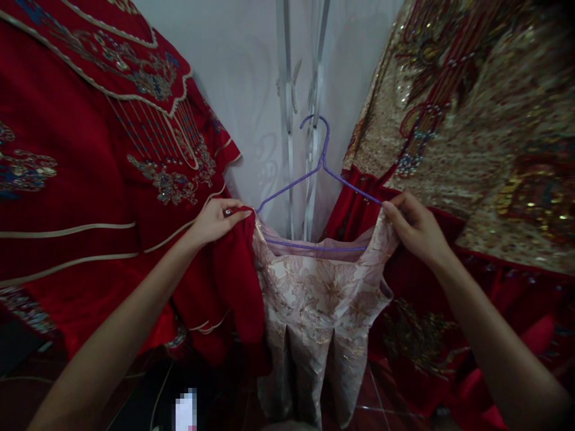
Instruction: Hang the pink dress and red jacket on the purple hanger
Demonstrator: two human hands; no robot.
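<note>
A pale pink floral dress (314,311) hangs on a purple wire hanger (314,173), whose hook rests on a white metal rack (287,120). My left hand (215,221) pinches the dress's left shoulder at the hanger's end, beside a fold of red cloth (238,287). At the hanger's right end, my right hand (415,224) grips the dress's right shoulder with its fingers closed. Both forearms reach up from the bottom of the view.
A red embroidered garment (90,179) with gold trim hangs close on the left. A gold sequinned garment (485,131) with red lining hangs close on the right. A white wall (242,78) stands behind the rack. Dark red floor tiles (386,395) show below.
</note>
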